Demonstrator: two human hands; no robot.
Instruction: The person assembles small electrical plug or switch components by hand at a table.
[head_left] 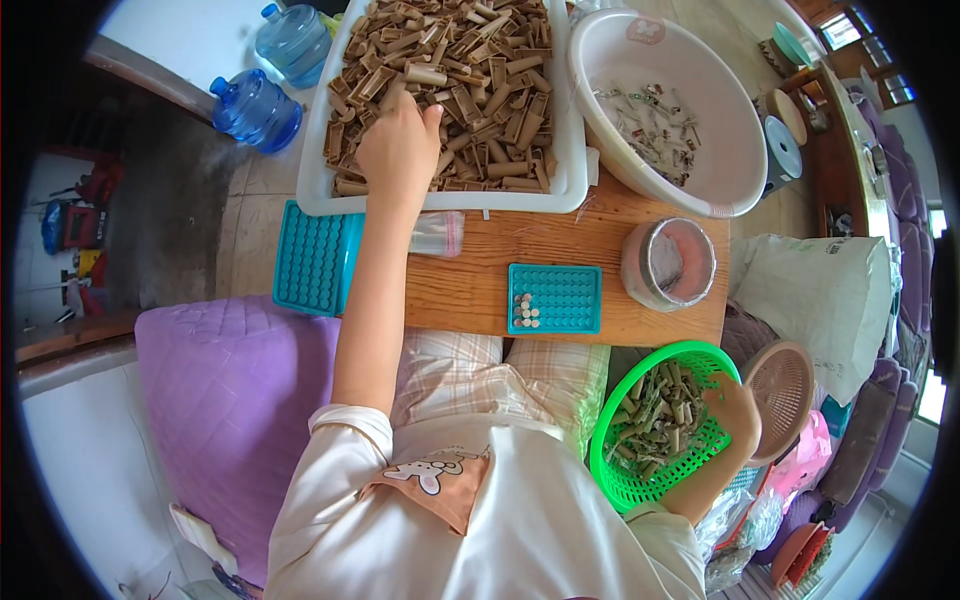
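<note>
My left hand (398, 150) reaches into a white tray (450, 203) heaped with short brown half-round pieces (480, 110). Its fingers are curled down among them, the fingertips partly hidden; I cannot make out what they hold. To the right, my right arm bends around a green plastic basket (612, 470), and my right hand (735, 412) grips its rim. Inside that basket lie brown pieces mixed with greenish stringy bits (655, 425). On the wooden table (460, 295) between my arms is a small teal tray (570, 300) of round pits, a few holding small round discs (525, 312).
A large pale basin (720, 130) with small clear and metallic parts stands at the back right. Nearby are a round tub (650, 265), a white sack (820, 305) and a brown basket (783, 400). Another teal tray (310, 260) and blue water bottles (257, 110) are at left.
</note>
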